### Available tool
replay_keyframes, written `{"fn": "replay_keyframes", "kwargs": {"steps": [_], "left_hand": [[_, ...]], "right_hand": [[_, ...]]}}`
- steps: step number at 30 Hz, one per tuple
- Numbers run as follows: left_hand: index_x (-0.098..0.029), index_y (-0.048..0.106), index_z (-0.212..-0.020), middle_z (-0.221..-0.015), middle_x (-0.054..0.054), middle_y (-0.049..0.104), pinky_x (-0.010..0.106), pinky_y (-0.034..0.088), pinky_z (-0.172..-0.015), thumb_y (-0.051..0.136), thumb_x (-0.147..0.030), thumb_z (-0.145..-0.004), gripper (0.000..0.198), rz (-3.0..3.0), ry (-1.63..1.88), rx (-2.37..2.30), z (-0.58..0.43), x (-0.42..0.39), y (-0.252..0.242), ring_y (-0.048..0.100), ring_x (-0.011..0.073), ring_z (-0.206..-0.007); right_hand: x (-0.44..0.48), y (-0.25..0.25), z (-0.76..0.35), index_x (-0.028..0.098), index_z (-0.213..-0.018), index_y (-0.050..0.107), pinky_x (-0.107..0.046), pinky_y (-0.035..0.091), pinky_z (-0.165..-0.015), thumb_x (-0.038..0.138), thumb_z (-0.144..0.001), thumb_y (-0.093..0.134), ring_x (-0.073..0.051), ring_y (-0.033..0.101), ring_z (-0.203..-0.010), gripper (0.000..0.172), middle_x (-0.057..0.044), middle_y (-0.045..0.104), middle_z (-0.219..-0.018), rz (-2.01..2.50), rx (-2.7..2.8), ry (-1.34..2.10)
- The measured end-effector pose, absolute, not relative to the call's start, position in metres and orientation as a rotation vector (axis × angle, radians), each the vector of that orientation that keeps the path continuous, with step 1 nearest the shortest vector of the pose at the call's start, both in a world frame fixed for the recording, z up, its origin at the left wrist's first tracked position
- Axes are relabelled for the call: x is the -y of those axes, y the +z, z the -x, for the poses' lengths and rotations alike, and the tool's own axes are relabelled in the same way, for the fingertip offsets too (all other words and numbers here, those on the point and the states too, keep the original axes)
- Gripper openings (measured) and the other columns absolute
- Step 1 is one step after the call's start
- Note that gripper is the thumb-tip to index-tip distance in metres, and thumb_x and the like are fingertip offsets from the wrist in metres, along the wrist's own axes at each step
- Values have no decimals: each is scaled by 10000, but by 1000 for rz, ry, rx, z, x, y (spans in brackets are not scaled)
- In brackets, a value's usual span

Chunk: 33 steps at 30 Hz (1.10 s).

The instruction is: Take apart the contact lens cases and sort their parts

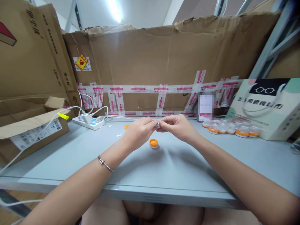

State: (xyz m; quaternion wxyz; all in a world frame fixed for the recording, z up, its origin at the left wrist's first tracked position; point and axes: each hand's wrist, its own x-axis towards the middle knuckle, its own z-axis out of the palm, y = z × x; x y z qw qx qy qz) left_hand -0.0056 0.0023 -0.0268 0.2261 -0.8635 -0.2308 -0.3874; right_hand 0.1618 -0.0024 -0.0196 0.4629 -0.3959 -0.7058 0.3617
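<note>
Both hands meet above the middle of the table. Between their fingertips is a small shiny silvery piece [158,125], mostly hidden by the fingers, so its kind is unclear. My left hand [141,130] pinches it from the left, with a metal bangle on the wrist. From the right, my right hand [179,126] has its thumb and forefinger closed on the same piece. Just below them on the table sits a round orange and white cap-like part [153,143], its orange hollow side up. Another orange part [127,127] lies behind my left hand, partly covered.
Several clear-domed pieces with orange and white bases [231,128] stand at the right by a paper bag [260,109] and a propped phone [205,106]. At the left are a power strip [91,122] with cables and an open carton [35,131]. Cardboard [140,56] walls the back.
</note>
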Motion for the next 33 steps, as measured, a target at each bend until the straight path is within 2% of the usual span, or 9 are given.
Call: {"fn": "replay_keyframes", "kwargs": {"steps": [8,18,25,29,33], "left_hand": [[-143,572,-827,-706,32,611,245,460,-651,393,-165,-846,181,2308,-997,623,3,-1,-31,562,119,-686],[-141,557,-850,-757,44,616,254,463,-678,394,-177,-846,167,2320,-999,640,3,0,-30,569,128,-730],[-147,557,-869,-806,40,632,245,463,-695,437,-188,-830,133,2319,-1125,589,2,1,-29,569,126,-749],[-143,552,-874,-793,41,625,241,461,-697,467,-173,-803,115,2315,-1249,581,3,-1,-28,558,119,-738],[-147,555,-850,-752,33,614,243,458,-675,465,-133,-768,122,2333,-1309,646,4,-3,-26,539,113,-698]], "right_hand": [[6,-22,-158,149,-692,696,-262,525,-608,218,-650,573,-179,634,-636,147,-18,650,-580,1038,1749,720],[0,-19,-160,129,-673,688,-260,531,-625,215,-600,644,-139,617,-589,122,-23,640,-548,1002,1601,1027],[-4,-19,-163,126,-624,625,-209,515,-576,238,-643,623,-91,600,-519,113,-20,640,-546,1068,1504,1268],[-13,-18,-173,134,-646,608,-228,508,-564,237,-615,668,-103,599,-522,123,-28,643,-566,1105,1474,1176],[-30,-16,-197,141,-674,617,-246,498,-582,273,-603,684,-108,586,-539,164,-27,631,-586,1159,1410,872]]}}
